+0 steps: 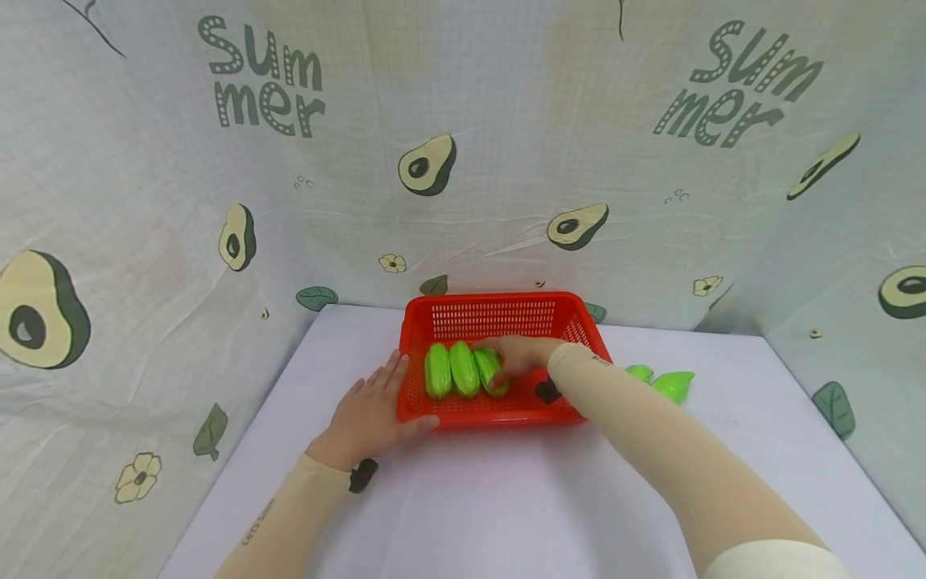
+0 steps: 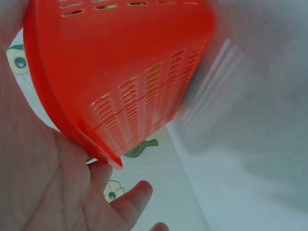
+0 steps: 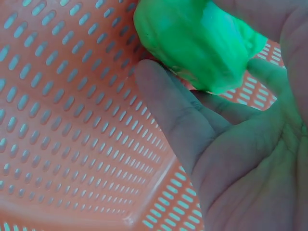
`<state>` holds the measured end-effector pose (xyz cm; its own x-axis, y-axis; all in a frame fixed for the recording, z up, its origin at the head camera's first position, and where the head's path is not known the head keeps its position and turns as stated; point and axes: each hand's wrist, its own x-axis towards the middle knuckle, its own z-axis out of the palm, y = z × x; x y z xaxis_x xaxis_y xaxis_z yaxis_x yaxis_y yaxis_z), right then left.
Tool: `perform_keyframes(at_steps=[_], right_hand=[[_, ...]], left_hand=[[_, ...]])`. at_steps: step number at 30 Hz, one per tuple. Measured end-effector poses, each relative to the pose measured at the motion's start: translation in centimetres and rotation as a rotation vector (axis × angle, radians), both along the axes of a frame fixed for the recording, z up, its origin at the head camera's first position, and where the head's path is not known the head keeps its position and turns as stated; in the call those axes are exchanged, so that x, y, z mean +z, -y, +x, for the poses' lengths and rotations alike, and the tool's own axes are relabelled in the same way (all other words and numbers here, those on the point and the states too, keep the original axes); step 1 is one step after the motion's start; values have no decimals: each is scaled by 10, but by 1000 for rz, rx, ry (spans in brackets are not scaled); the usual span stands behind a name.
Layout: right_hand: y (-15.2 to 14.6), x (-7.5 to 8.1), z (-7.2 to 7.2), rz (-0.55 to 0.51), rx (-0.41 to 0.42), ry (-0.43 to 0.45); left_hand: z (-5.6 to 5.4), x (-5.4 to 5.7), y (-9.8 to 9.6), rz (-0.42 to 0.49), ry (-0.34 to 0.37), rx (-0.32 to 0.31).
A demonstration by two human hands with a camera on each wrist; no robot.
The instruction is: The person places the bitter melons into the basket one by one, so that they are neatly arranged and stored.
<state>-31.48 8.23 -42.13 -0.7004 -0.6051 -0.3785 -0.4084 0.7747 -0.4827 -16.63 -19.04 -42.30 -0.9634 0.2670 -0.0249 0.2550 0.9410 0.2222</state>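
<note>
A red plastic basket (image 1: 499,420) with slotted walls stands on the white table. Three long, ridged, bright green cucumber-shaped vegetables lie side by side in its left half: the left one (image 1: 437,371), the middle one (image 1: 465,370) and the right one (image 1: 488,367). Reaching in over the right side, my right hand (image 1: 526,355) grips the right green vegetable (image 3: 192,43) between thumb and fingers. My left hand (image 1: 369,418) rests against the basket's front left corner with fingers extended. In the left wrist view its palm touches the rim (image 2: 48,106).
Right of the basket, two bright green pieces lie on the table, one rounded piece (image 1: 640,372) partly behind my forearm and one pointed piece (image 1: 674,386). A printed cloth (image 1: 499,96) with avocados and lettering walls the table at the back and sides.
</note>
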Motion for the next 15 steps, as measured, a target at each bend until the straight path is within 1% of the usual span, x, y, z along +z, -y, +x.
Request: perform_keyframes(at_steps=[4, 7, 11, 15], right_hand=[[-4, 3, 1, -1, 7, 14], [-8, 10, 3, 0, 15, 23], [-18, 26, 6, -17, 18, 18], [-37, 48, 11, -54, 20, -14]], left_hand=[[0, 0, -1, 0, 0, -2], [0, 0, -1, -1, 0, -1], [0, 0, -1, 2, -3, 2], [-1, 0, -1, 3, -8, 1]])
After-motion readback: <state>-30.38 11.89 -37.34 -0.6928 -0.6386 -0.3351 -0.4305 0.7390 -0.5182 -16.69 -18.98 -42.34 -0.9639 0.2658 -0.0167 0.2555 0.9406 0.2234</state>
